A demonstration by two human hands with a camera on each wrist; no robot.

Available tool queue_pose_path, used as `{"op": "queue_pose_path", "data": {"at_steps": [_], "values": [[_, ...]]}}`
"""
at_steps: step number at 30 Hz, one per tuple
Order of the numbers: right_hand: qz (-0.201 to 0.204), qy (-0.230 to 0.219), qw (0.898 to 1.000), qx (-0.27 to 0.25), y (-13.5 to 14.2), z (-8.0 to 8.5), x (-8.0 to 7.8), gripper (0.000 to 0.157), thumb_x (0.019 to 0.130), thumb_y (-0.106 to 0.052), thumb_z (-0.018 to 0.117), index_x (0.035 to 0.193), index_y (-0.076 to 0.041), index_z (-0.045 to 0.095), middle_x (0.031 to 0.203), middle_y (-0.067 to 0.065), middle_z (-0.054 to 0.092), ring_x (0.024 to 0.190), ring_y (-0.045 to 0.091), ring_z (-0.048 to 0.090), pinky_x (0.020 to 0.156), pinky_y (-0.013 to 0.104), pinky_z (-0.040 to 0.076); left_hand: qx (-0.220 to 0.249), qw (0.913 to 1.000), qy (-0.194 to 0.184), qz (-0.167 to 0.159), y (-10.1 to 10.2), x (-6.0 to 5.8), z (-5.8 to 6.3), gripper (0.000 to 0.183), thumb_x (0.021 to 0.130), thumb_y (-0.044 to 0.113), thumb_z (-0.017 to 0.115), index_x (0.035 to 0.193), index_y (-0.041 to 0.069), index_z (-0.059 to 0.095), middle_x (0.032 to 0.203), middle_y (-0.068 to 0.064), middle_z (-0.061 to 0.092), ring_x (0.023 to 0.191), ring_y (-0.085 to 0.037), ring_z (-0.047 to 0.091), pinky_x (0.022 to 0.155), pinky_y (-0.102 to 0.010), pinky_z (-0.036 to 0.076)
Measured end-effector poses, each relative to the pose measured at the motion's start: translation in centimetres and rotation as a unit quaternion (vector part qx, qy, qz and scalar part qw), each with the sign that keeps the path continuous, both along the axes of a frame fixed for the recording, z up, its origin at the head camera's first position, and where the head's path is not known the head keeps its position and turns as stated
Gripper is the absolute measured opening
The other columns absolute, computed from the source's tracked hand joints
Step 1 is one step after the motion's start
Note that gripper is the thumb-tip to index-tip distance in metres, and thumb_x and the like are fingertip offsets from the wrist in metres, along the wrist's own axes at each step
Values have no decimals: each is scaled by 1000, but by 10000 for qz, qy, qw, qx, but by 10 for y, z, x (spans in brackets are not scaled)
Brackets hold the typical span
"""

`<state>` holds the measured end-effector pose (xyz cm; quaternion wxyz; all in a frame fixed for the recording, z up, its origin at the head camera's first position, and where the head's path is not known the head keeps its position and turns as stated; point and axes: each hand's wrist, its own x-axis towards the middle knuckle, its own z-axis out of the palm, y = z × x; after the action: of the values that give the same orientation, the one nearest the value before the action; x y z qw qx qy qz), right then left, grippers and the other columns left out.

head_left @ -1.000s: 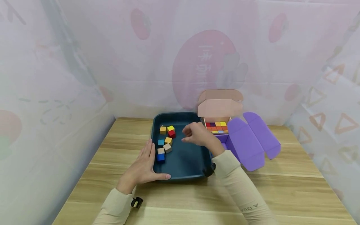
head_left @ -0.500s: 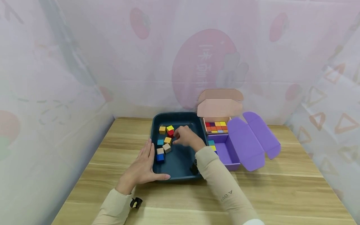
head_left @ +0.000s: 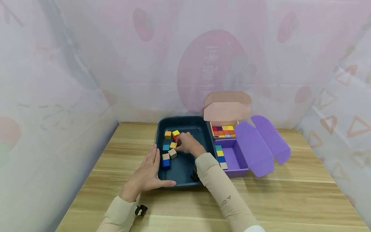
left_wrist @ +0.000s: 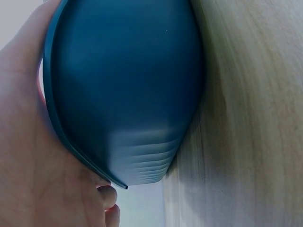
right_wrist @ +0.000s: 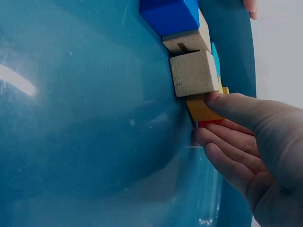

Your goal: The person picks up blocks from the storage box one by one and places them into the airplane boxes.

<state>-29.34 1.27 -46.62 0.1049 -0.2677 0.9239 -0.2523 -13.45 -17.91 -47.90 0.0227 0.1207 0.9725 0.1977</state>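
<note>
Tray [head_left: 181,172], dark blue, sits on the bench [head_left: 290,203] with its loose cubes gathered in the left half. Right hand [head_left: 189,144] is inside it; from the head camera I see its fingers and thumb at the near orange cube [head_left: 173,145], the red cube [head_left: 175,138] partly covered. The right wrist view adds the thumb laid against that orange cube and the fingers on its other side; whether they pinch it, I cannot tell. That view also gives me the wooden cube [right_wrist: 195,73] just beside, but nearly hides the teal cube [head_left: 166,147], plain from the head.

Left hand [head_left: 146,170]: fingers straight along the left rim, thumb spread onto the near rim. Only the left wrist view shows me the outer wall, ribbed toward one end and slanting in to its base.

Edges: the right rim stands close to the purple box [head_left: 236,174]; contact I cannot confirm. Room: tray floor shows between cubes and right rim, the right sleeve [head_left: 229,196] crossing its near corner. In the purple box, a row of four cubes [head_left: 220,153] lines the left side, purple floor to its right. Peach box [head_left: 226,111] behind holds packed cubes, lid up.
</note>
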Motion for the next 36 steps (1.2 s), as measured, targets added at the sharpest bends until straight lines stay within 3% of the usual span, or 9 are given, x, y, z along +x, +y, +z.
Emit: {"op": "queue_pose_path", "data": {"at_steps": [8,18,23,28,30,36], "values": [[-163,161,9997,-62,3,7,0,16,95,-20,82,106,-9,80,103,5,77,87,16,67,89,34,64,40,10000,-14,24,1,0,1,150,71,91,69,167,-4,3,178,-19,-10,167,-40,0,134,-61,12],[-382,285,9978,-455,22,37,10,18,94,-20,82,107,-7,80,106,6,78,87,16,69,86,31,65,68,10000,-26,35,-2,-2,2,150,71,90,71,167,-6,4,177,-22,-10,166,-43,1,132,-63,15],[-594,557,9952,-537,43,56,16,20,93,-21,83,105,-6,81,103,7,80,83,16,72,78,30,66,68,9999,-65,47,-1,-3,1,152,70,91,70,167,-4,3,178,-20,-12,166,-42,0,133,-63,15],[-829,824,9908,-678,71,74,25,25,92,-21,84,108,-3,80,104,10,81,89,20,76,84,34,66,34,10000,-51,34,1,-3,2,152,70,92,69,168,-3,2,178,-19,-12,166,-41,0,133,-62,14],[-981,739,9894,-769,83,81,30,27,92,-21,83,111,-2,79,106,12,80,91,22,76,85,36,66,32,10000,-56,34,1,-3,2,153,69,92,70,168,-3,2,178,-18,-12,166,-41,0,133,-61,13],[-1306,800,9796,-1299,114,89,42,25,89,-13,84,107,4,78,103,18,79,88,29,77,81,40,67,43,10000,-39,23,1,-4,2,152,69,91,70,168,-4,3,178,-18,-12,167,-41,-1,134,-61,13]]}}
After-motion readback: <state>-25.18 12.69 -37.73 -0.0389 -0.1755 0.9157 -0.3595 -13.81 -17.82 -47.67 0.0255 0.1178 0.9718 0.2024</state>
